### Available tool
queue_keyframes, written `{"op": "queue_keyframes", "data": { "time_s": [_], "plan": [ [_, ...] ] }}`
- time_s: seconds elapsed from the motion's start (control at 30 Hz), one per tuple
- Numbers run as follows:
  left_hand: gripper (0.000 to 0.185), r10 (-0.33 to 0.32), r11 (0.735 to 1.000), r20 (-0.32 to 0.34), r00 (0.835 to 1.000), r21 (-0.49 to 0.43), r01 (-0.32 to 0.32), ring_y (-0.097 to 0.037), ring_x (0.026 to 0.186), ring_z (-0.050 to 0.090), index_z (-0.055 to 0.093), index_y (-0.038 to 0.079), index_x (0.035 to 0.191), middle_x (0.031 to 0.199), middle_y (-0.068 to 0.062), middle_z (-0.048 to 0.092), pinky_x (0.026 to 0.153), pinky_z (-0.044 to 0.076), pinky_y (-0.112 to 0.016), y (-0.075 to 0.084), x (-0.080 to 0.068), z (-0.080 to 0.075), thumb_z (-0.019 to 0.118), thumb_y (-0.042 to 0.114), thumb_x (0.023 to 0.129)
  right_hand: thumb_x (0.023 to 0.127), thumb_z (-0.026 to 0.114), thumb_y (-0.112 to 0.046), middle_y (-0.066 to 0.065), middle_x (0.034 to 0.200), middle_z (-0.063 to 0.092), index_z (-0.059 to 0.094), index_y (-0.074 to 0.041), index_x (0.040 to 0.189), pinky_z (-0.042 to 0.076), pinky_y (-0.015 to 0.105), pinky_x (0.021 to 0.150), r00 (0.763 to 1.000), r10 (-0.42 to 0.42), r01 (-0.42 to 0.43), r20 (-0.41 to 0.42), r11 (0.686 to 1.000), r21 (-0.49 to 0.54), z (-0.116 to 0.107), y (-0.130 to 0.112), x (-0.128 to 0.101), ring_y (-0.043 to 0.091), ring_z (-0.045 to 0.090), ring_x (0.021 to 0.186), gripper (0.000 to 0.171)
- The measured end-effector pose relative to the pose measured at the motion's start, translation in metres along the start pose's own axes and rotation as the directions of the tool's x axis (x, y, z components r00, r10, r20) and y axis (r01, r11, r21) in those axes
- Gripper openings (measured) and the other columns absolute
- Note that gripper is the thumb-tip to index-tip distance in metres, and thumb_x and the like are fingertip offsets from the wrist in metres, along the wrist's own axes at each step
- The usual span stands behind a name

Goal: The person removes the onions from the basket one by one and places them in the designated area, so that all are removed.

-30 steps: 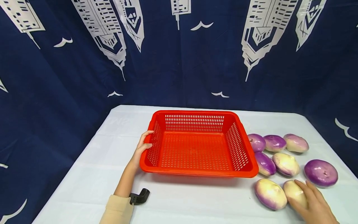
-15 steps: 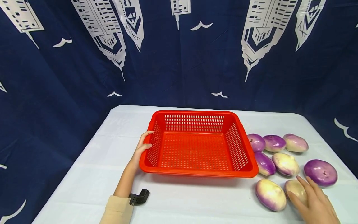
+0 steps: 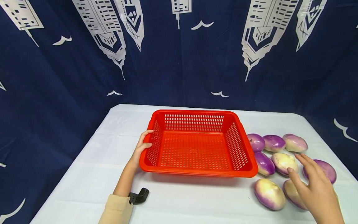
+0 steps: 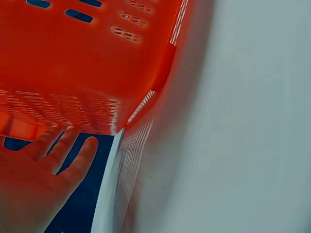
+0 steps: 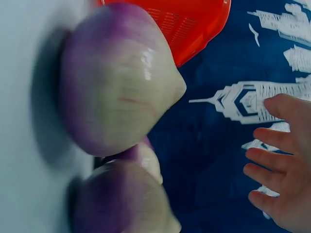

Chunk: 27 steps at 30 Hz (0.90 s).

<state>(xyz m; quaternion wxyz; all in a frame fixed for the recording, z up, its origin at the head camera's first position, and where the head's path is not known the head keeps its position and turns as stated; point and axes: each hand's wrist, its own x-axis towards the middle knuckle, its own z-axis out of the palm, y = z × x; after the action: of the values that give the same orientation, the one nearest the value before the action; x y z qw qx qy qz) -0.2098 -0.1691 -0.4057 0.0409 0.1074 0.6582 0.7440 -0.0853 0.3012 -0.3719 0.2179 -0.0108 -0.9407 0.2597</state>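
Note:
My left hand (image 3: 139,149) grips the left rim of a red plastic basket (image 3: 193,172), its fingertips showing over the edge. In the left wrist view, the other fingers (image 4: 80,162) lie along the outside of the slotted wall. Over the turnips at right hovers my right hand (image 3: 318,189), fingers spread and holding nothing. It partly covers a pale turnip (image 3: 292,194) and a purple turnip (image 3: 328,171). Another pale turnip (image 3: 269,194) lies to the left of it, and a whitish turnip (image 3: 283,163) sits just beyond the thumb. The right wrist view shows a large purple-and-white turnip (image 5: 116,82) close up.
Several more turnips stand along the basket's right side, among them a purple turnip (image 3: 264,164) and a pinkish turnip (image 3: 295,142) at the back. A white cloth (image 3: 84,186) covers the table. Behind it hangs a dark blue curtain (image 3: 179,71) with white building prints.
My right hand has let go of the pale front turnip and risen up and away toward the back, its fingers opening. The left hand and the basket stay in place.

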Motion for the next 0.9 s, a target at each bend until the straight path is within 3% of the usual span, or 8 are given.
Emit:
{"op": "queue_keyframes", "data": {
  "time_s": [0.13, 0.2, 0.37, 0.47, 0.67, 0.9],
  "plan": [
    [0.055, 0.005, 1.000, -0.005, 1.000, 0.004, -0.005, -0.027, 0.106, 0.037, 0.026, 0.011, 0.132, 0.130, -0.012, 0.028, 0.080, 0.041, -0.033, -0.001, 0.000, 0.000, 0.032, 0.005, 0.077, 0.090, 0.051, -0.020, 0.023, 0.143, 0.030, 0.034, -0.005, 0.138, 0.013, 0.063, 0.102, 0.998, -0.057, 0.057, -0.035, 0.998, -0.004, -0.005, -0.007, 0.016, 0.045, 0.021, 0.132, 0.053],
    [0.055, 0.004, 1.000, -0.006, 1.000, 0.003, -0.004, -0.026, 0.106, 0.038, 0.027, 0.012, 0.131, 0.130, -0.012, 0.028, 0.080, 0.041, -0.033, -0.001, 0.000, 0.000, 0.032, 0.005, 0.077, 0.089, 0.053, -0.019, 0.024, 0.141, 0.033, 0.037, -0.005, 0.137, 0.012, 0.057, 0.107, 0.991, -0.121, 0.121, -0.059, 0.993, -0.012, -0.008, -0.009, 0.025, 0.040, 0.031, 0.129, 0.053],
    [0.054, 0.005, 1.000, -0.012, 1.000, 0.007, -0.005, -0.024, 0.106, 0.038, 0.028, 0.014, 0.130, 0.130, -0.010, 0.029, 0.080, 0.041, -0.033, -0.001, -0.001, 0.000, 0.033, 0.005, 0.078, 0.089, 0.053, -0.021, 0.020, 0.140, 0.037, 0.040, -0.008, 0.136, 0.008, 0.041, 0.114, 0.968, -0.242, 0.238, -0.065, 0.969, -0.058, -0.011, -0.010, 0.042, 0.036, 0.035, 0.126, 0.051],
    [0.055, 0.011, 1.000, -0.015, 1.000, 0.015, -0.011, -0.024, 0.107, 0.037, 0.028, 0.013, 0.131, 0.130, -0.010, 0.029, 0.082, 0.039, -0.033, -0.001, 0.000, 0.000, 0.033, 0.005, 0.077, 0.090, 0.051, -0.024, 0.016, 0.144, 0.033, 0.038, -0.009, 0.137, 0.009, 0.046, 0.112, 0.968, -0.248, 0.245, -0.032, 0.967, -0.076, -0.013, -0.010, 0.051, 0.041, 0.026, 0.131, 0.051],
    [0.055, 0.025, 1.000, -0.004, 1.000, 0.013, -0.024, -0.026, 0.107, 0.037, 0.027, 0.010, 0.131, 0.129, -0.011, 0.029, 0.082, 0.039, -0.034, -0.002, 0.000, 0.000, 0.032, 0.004, 0.077, 0.090, 0.051, -0.027, 0.018, 0.145, 0.029, 0.034, -0.009, 0.139, 0.005, 0.049, 0.112, 0.968, -0.247, 0.249, 0.034, 0.962, -0.109, -0.016, -0.008, 0.068, 0.044, 0.025, 0.130, 0.055],
    [0.056, 0.020, 1.000, 0.001, 1.000, 0.000, -0.020, -0.026, 0.107, 0.037, 0.026, 0.009, 0.132, 0.129, -0.010, 0.029, 0.081, 0.039, -0.034, -0.001, -0.001, 0.000, 0.032, 0.005, 0.077, 0.087, 0.053, -0.037, 0.021, 0.145, 0.026, 0.025, -0.015, 0.143, -0.004, 0.055, 0.109, 0.952, -0.273, 0.295, 0.142, 0.941, -0.167, -0.008, -0.004, 0.090, 0.042, 0.023, 0.132, 0.067]
  ]
}}
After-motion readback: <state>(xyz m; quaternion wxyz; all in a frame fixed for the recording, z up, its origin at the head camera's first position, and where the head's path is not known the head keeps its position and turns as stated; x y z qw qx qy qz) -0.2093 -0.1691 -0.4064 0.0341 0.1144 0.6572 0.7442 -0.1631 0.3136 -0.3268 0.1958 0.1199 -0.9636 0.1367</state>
